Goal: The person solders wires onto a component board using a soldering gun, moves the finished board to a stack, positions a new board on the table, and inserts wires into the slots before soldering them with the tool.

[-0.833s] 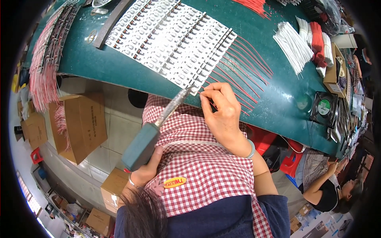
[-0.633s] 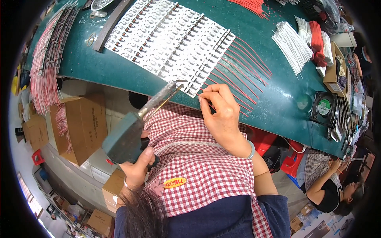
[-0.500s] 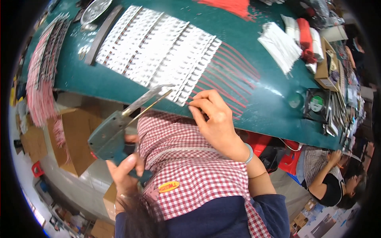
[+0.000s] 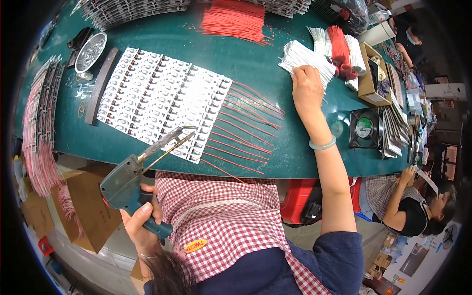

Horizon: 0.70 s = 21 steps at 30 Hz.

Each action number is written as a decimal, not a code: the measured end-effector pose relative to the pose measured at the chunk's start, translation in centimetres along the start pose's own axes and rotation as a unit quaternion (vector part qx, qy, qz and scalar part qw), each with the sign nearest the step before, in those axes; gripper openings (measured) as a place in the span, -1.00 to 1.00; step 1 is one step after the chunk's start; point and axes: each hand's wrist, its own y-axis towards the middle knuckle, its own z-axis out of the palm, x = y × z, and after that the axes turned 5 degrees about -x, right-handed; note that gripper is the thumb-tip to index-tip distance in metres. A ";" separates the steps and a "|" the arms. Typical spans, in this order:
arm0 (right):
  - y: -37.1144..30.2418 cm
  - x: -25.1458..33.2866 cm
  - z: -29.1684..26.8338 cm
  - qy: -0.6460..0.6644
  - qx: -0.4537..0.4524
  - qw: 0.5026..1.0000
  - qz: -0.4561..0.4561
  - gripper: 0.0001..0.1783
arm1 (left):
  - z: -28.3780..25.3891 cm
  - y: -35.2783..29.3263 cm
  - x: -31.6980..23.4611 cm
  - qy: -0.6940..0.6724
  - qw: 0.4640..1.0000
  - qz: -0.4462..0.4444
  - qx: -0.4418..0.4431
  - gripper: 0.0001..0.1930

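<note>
My left hand [image 4: 139, 223] is wrapped round the handle of a dark green soldering gun [image 4: 122, 183]. Its metal tip and thin feed tube point at the near right corner of a white panel of small circuit boards [image 4: 156, 93]. A row of thin red wires [image 4: 244, 141] fans out from the panel's right edge over the table. Farther right, my right hand [image 4: 309, 91] lies on a loose pile of white wires [image 4: 304, 55], its fingers curled down onto them. The fingertips are partly hidden, so how many wires they pinch does not show.
A grey bar [image 4: 102, 88] borders the panel's left side, near a silver dish [image 4: 91, 53]. Red wires [image 4: 233, 20] lie at the back of the green table [image 4: 172, 35]. Rightward are wire bundles [image 4: 339, 44], a cardboard box [image 4: 371, 88] and a black fan [image 4: 365, 129]. A co-worker sits far right.
My right hand has left the red wire at the panel's near right corner and moved out to the white wire pile. The soldering gun stays in my left hand. The whole view has shifted.
</note>
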 end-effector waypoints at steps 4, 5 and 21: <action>0.0 -0.2 0.7 -0.036 -0.019 0.999 -0.016 -0.87 | 0.2 0.1 0.3 0.002 1.000 0.005 -0.003 -0.52; 0.1 -0.3 1.0 -0.034 -0.016 0.999 -0.016 -0.87 | 0.5 0.2 0.2 0.004 1.000 0.001 -0.005 -0.53; 5.0 2.0 -5.2 0.000 0.116 0.982 -0.151 -0.88 | 0.3 -0.1 0.1 0.009 1.000 0.002 -0.006 -0.51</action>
